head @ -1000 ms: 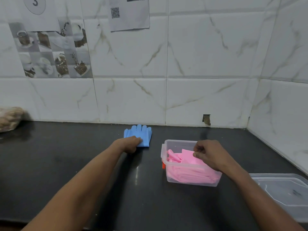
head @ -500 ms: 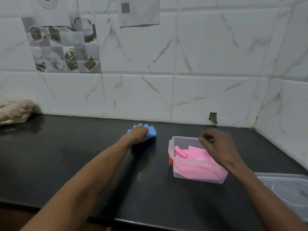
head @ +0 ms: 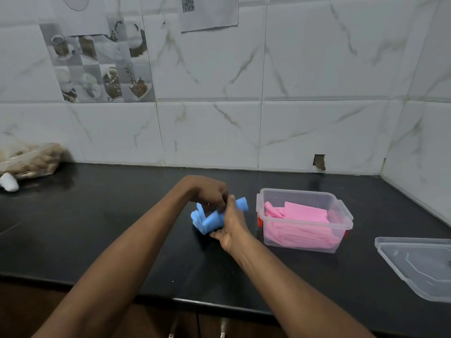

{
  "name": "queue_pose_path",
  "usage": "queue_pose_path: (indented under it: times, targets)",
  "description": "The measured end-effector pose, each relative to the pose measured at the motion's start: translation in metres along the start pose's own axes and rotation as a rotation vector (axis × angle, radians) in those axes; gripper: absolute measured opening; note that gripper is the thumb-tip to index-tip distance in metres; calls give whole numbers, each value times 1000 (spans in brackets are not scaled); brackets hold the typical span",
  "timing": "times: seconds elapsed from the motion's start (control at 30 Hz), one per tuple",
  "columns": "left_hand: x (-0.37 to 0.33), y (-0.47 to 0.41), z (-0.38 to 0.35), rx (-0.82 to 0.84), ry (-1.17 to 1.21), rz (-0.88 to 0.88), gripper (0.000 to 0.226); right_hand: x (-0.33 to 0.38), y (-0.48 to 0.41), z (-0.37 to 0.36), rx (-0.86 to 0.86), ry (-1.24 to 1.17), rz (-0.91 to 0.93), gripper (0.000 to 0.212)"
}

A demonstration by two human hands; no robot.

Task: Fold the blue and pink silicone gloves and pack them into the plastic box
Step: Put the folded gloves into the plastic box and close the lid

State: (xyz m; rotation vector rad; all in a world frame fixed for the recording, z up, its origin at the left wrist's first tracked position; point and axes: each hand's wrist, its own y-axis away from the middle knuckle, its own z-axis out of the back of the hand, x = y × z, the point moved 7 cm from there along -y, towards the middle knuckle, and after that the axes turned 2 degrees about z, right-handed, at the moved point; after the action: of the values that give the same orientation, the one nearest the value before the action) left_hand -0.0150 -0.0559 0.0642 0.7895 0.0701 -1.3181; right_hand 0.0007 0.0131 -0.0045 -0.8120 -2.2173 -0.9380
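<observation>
Currently the blue silicone glove (head: 211, 219), bunched and partly folded, is held between both hands about midway along the black stone countertop (head: 97, 228). Whether it touches the surface cannot be told. The left hand (head: 207, 193) comes over the top, with its fingers curled down onto the glove. The right hand (head: 231, 228) grips the glove from the near side, thumb raised against the blue material and fingers wrapped beneath.

Just beside the hands, towards the right back corner, stands the clear rectangular plastic box (head: 347, 215), uncovered, with folded pink silicone gloves (head: 305, 214) inside. A clear plastic lid (head: 419, 264) lies flat by the right edge, apart from the box. A clear bag of brown contents (head: 29, 159) rests at the left back edge against the white tiled wall (head: 317, 93).
</observation>
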Motion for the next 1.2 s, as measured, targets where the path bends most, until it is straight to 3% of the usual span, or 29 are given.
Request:
queue_pose_path:
  times: [0.07,0.1,0.2,0.23,0.27,0.3,0.37,0.43,0.5,0.6,0.67,0.8,0.87,0.97,1.07,1.2]
  targets:
    - [12,4,0,69,255,-47,26,2,-3,10,-88,31,55,35]
    - [21,5,6,17,389,-58,26,3,-2,14,-120,84,81,33]
    - [66,13,34,-462,532,102,22,7,3,22,-182,327,103,40]
    - [86,21,38,-628,462,211,32,10,6,21,-197,383,127,40]
    - [104,29,34,-688,406,313,48,14,7,18,-194,422,148,39]
    - [117,34,22,-644,424,384,68,18,11,14,-191,434,163,37]
    - [132,34,-18,-412,711,389,103,29,15,3,-183,406,188,36]
    - [117,25,-59,-140,1111,247,128,38,14,-8,-169,257,185,37]
    - [85,10,-77,2,1601,-7,138,50,15,-17,-134,230,209,40]
    - [55,-6,-53,-113,2269,-388,110,73,19,-13,-92,296,227,42]
    - [48,-10,-34,-248,2405,-483,103,92,24,-2,-17,285,227,35]
    - [10,-11,-6,-261,2114,-481,87,150,41,35,99,390,196,20]
    - [-21,-6,-1,-237,1928,-407,58,183,48,60,106,432,172,20]
    - [-56,-8,-1,-379,1511,-215,8,216,54,102,43,538,134,14]
    - [-83,-16,-8,-432,1263,-126,21,232,53,143,-63,659,109,23]
    - [-99,-21,-10,-556,910,-27,37,232,48,170,-163,793,127,17]
